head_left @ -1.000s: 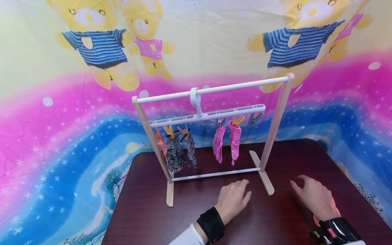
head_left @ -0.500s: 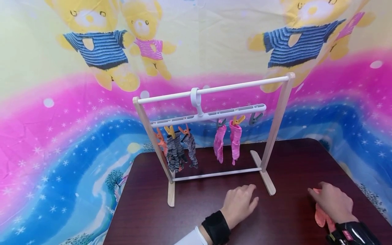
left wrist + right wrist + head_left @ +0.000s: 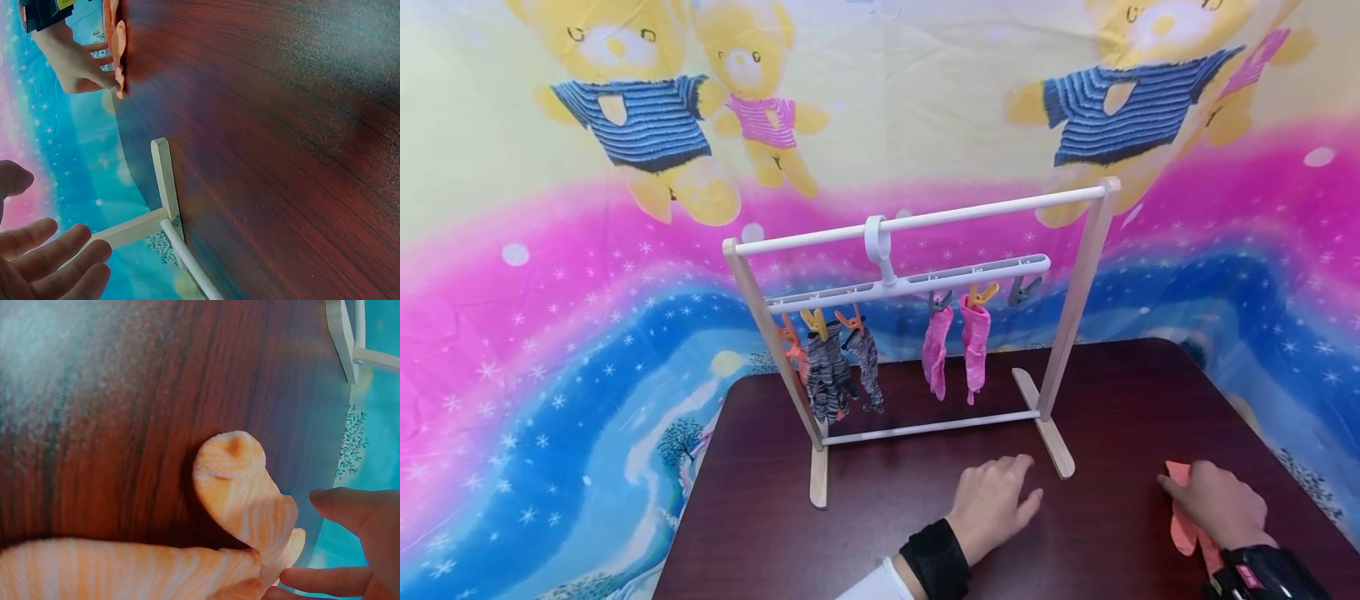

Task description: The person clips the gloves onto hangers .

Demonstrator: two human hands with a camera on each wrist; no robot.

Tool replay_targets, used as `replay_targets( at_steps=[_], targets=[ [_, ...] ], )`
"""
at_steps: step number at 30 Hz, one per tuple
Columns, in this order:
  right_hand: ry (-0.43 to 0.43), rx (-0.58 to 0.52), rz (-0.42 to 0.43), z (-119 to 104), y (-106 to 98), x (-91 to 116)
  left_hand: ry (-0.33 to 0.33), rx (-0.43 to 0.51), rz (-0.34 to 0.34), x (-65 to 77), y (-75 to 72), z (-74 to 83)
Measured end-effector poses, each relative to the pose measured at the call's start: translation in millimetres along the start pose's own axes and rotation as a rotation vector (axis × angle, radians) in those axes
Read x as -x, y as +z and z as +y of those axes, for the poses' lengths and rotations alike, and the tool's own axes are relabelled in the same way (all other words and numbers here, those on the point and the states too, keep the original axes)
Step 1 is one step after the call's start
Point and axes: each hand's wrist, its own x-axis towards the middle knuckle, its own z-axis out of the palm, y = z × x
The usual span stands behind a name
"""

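An orange-and-white striped sock (image 3: 1184, 531) lies on the dark table at the right, with a rounded end and a wider part showing in the right wrist view. My right hand (image 3: 1219, 505) is over it. Close up, fingertips touch the sock's (image 3: 240, 494) edge while the thumb (image 3: 350, 503) stays apart from it. My left hand (image 3: 992, 507) hovers over the table in front of the rack, fingers loosely bent and holding nothing. In the left wrist view, the left fingers (image 3: 62, 256) are spread with nothing between them.
A wooden rack (image 3: 1075, 308) with white bars stands behind the hands. From it hangs a white hanger (image 3: 917, 285) with pink socks (image 3: 975, 350), grey striped knit pieces (image 3: 829, 379), an orange piece (image 3: 797, 354) and a bare grey clip (image 3: 1024, 290). The tabletop (image 3: 1120, 400) meets a patterned cloth backdrop.
My right hand has moved right and down onto the orange sock, and its near end has come into view. My left hand has shifted slightly right and down.
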Motion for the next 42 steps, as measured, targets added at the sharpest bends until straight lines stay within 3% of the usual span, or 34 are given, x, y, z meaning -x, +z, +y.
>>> replay_targets(
  at_steps=[30,42],
  targets=[
    [-0.196,0.008,0.164,-4.9,13.7,3.4,-0.006,0.003,-0.006,1.2,1.5,-1.2],
    [-0.224,-0.032,0.143,-10.4,11.3,6.7,-0.008,0.024,-0.013,0.9,1.8,-3.9]
  ],
)
